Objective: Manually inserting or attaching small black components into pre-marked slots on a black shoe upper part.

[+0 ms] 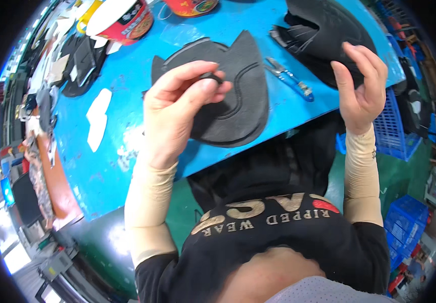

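Note:
My left hand (175,103) is raised over the table, thumb and fingers pinched on a small black piece (213,77) whose kind I cannot make out. Below it lies a stack of flat black shaped panels (250,103) with pointed upper corners and a curved line across the top one; my hand hides part of it. My right hand (364,83) is held up with its thumb and fingers apart, nothing in it. It is nearest to a pile of black curved panels (324,38) at the table's far right. Between the two stacks rests a small blue-handled cutting tool (291,78).
The blue table (122,189) carries a white paper scrap (98,118) at left. Red tubs (122,22) stand at the back, beside dark pieces (81,63). Blue plastic crates (405,222) sit on the green floor to the right.

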The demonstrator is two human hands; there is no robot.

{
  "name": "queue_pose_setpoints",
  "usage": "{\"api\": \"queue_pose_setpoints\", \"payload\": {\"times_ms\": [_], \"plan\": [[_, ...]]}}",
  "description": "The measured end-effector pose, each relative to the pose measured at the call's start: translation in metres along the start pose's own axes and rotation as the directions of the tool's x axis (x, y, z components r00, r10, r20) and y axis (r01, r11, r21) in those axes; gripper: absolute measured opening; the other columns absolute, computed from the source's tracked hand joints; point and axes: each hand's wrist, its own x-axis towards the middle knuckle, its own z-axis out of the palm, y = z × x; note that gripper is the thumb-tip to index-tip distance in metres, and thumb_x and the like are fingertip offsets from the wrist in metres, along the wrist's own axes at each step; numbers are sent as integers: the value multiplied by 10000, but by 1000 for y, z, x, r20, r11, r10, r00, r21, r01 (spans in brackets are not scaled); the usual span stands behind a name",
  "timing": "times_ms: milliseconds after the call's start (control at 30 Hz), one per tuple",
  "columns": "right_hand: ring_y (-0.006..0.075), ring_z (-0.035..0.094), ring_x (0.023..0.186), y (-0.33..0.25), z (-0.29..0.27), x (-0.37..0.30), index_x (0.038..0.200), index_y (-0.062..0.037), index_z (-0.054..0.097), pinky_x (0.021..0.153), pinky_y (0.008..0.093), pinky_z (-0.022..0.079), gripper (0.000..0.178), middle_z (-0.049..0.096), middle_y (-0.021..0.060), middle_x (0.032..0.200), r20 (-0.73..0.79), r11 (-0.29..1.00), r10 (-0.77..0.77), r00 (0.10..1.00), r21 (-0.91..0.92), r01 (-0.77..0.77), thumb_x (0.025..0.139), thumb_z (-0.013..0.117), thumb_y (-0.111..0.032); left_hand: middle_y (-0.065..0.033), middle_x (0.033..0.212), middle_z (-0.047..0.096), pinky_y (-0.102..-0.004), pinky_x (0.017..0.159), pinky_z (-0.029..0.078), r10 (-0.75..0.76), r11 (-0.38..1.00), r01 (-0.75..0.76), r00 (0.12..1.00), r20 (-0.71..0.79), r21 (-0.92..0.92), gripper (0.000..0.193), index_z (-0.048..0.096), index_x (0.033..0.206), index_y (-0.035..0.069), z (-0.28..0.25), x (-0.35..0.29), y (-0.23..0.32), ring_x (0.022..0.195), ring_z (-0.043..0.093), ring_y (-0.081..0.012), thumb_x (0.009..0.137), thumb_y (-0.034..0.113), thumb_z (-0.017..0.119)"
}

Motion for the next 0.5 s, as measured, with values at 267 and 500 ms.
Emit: {"api": "queue_pose_setpoints", "payload": {"times_ms": [267, 500], "plan": [[64, 618, 760, -98, 78, -3, 977, -30, 625, 695, 215, 503, 147, 654, 7, 872, 545, 419, 328, 772, 648, -636, 839, 670, -10, -93, 1017, 686, -246, 809, 528, 78, 987, -68, 995, -65, 146, 234, 655, 1097, -8, -7, -9, -6, 912, 648, -137, 863, -4, 667], [82, 594, 900, -103, 79, -7, 1042, -17, 554, 821, 218, 488, 192, 611, 33, 971, 659, 125, 355, 664, 670, -732, 875, 637, 30, -65, 1008, 691, -215, 807, 510, 191, 934, -154, 978, -88, 323, 254, 671, 1094, -1, 1, -10, -4, 914, 633, -96, 841, -16, 693]]}}
